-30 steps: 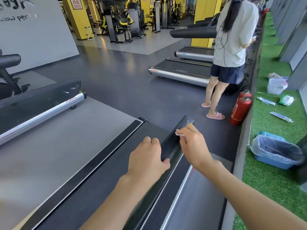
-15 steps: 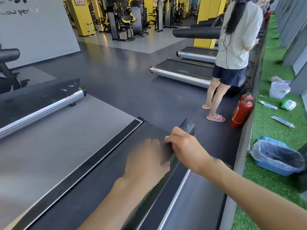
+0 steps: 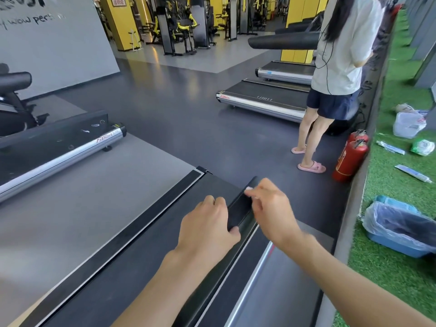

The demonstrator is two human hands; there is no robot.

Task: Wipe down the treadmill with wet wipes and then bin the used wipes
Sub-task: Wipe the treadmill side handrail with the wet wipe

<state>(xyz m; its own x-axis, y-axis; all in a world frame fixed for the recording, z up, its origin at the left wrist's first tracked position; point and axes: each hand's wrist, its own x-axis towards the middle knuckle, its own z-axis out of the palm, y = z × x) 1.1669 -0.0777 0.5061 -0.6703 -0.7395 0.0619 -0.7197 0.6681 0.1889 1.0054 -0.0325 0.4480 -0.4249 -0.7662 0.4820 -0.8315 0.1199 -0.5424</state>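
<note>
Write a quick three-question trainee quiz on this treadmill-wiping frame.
1. True or false: the left hand holds the white wipe.
2. The lined blue bin stands on: A) green turf, B) the treadmill belt, C) a bench.
3. How many red fire extinguishers stand by the ledge?
Key: 1 false, the right hand holds it; 2 A; 3 two.

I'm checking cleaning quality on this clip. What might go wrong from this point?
1. The left hand grips the side rail just behind the right hand, so the patch under it may go unwiped.
2. Only a scrap of wipe shows at the right fingertips near the rail's end; it may slip out.
3. The lined bin sits off on the turf, so a toss could miss.
</note>
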